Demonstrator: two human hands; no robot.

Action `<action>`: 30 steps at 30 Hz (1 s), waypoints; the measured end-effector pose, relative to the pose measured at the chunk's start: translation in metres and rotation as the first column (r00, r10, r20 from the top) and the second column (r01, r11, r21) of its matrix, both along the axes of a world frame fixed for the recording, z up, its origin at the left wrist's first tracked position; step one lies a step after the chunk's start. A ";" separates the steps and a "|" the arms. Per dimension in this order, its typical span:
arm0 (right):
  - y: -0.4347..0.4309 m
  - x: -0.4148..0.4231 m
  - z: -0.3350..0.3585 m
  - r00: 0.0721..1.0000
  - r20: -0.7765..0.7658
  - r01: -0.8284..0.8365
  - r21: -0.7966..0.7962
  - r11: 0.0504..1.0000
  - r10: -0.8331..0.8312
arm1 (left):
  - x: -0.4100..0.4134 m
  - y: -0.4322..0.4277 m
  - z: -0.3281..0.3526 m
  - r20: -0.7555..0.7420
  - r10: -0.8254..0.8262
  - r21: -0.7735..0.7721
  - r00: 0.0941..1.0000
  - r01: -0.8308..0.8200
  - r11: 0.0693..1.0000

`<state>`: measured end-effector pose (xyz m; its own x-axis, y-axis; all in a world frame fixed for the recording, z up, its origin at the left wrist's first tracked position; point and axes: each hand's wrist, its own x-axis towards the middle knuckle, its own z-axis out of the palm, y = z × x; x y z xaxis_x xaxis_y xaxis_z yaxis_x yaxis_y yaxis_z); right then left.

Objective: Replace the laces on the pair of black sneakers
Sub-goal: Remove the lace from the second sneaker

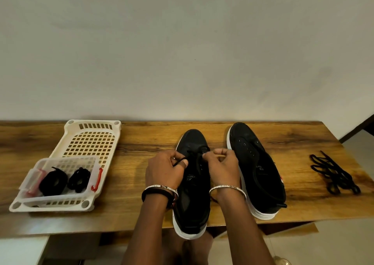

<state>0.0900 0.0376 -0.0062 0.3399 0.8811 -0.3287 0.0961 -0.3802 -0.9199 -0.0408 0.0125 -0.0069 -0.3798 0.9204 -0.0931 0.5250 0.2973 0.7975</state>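
Note:
Two black sneakers with white soles stand on the wooden table (303,141), toes pointing away from me. The left sneaker (192,200) overhangs the front edge and has a black lace (192,154) running through its front eyelets. My left hand (165,168) pinches one end of that lace over the shoe's left side. My right hand (221,166) pinches the other end over its right side. The right sneaker (261,169) has bare eyelets and no lace in it. A loose pile of black laces (333,173) lies at the table's right.
A cream slotted basket (89,141) sits at the left. Inside its near end a smaller clear box (62,163) holds two coiled black lace bundles (64,180). A plain wall rises right behind the table. The table's right end stops near a dark doorway.

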 end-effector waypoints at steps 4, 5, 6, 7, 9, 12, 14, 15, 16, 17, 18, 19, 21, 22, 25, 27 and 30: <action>-0.005 -0.005 0.005 0.821 0.548 -0.350 0.262 0.899 0.160 | 0.000 0.001 -0.001 -0.017 0.003 -0.009 1.000 -0.003 1.000; -0.006 -0.007 0.004 0.739 0.638 -0.446 0.222 0.867 0.217 | -0.001 0.002 -0.001 -0.019 0.002 -0.011 1.000 -0.003 1.000; -0.007 -0.010 0.004 0.662 0.701 -0.507 0.159 0.847 0.265 | -0.001 0.002 -0.001 -0.020 0.002 -0.012 1.000 -0.003 1.000; -0.009 -0.013 0.003 0.603 0.742 -0.530 0.099 0.842 0.292 | -0.001 0.002 -0.002 -0.020 0.003 -0.011 1.000 -0.003 1.000; -0.010 -0.016 0.005 0.557 0.782 -0.501 0.047 0.864 0.280 | 0.000 0.002 -0.001 -0.018 0.003 -0.009 1.000 -0.003 1.000; -0.013 -0.020 0.008 0.547 0.807 -0.447 0.057 0.893 0.223 | 0.001 0.001 0.000 -0.015 0.001 -0.008 1.000 -0.002 1.000; -0.015 -0.024 0.007 0.568 0.804 -0.417 0.096 0.904 0.176 | 0.001 0.000 0.000 -0.009 0.002 -0.012 1.000 -0.003 1.000; -0.015 -0.025 0.005 0.599 0.788 -0.395 0.134 0.909 0.144 | 0.001 0.000 0.001 -0.005 0.006 -0.013 1.000 -0.006 1.000; -0.015 -0.026 0.003 0.657 0.747 -0.351 0.181 0.919 0.104 | 0.001 0.000 0.000 0.001 0.010 -0.012 1.000 -0.010 1.000; -0.013 -0.026 0.002 0.741 0.669 -0.279 0.230 0.932 0.057 | 0.001 -0.001 0.000 0.009 0.016 -0.010 1.000 -0.016 1.000; -0.011 -0.025 0.000 0.836 0.549 -0.178 0.269 0.947 0.001 | 0.001 -0.001 0.001 0.021 0.021 -0.008 1.000 -0.021 1.000; -0.007 -0.021 0.000 0.918 0.394 -0.058 0.268 0.962 -0.055 | 0.001 -0.001 0.001 0.033 0.025 -0.006 0.999 -0.025 1.000; -0.001 -0.009 -0.001 0.987 0.100 0.114 0.131 0.985 -0.127 | 0.000 -0.001 0.002 0.047 0.024 -0.005 0.999 -0.023 1.000; 0.001 -0.003 -0.002 0.993 0.042 0.113 0.030 0.993 -0.114 | 0.000 -0.001 0.002 0.051 0.021 -0.006 0.998 -0.021 1.000; 0.000 0.005 -0.004 0.992 0.126 0.012 -0.100 0.995 0.000 | -0.001 -0.001 0.001 0.065 0.022 -0.003 0.998 -0.022 1.000; -0.002 0.002 0.004 0.979 0.203 0.008 0.060 0.998 -0.020 | 0.000 -0.001 0.002 0.062 0.027 -0.007 0.998 -0.027 1.000; -0.005 -0.003 0.008 0.888 0.440 -0.271 0.272 0.923 0.131 | 0.001 0.000 0.003 0.042 0.030 -0.016 0.999 -0.029 0.999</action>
<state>0.0868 0.0328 0.0021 0.1849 0.9768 0.1080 0.5291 -0.0063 -0.8485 -0.0399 0.0121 -0.0039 -0.4018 0.9073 -0.1241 0.4816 0.3247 0.8141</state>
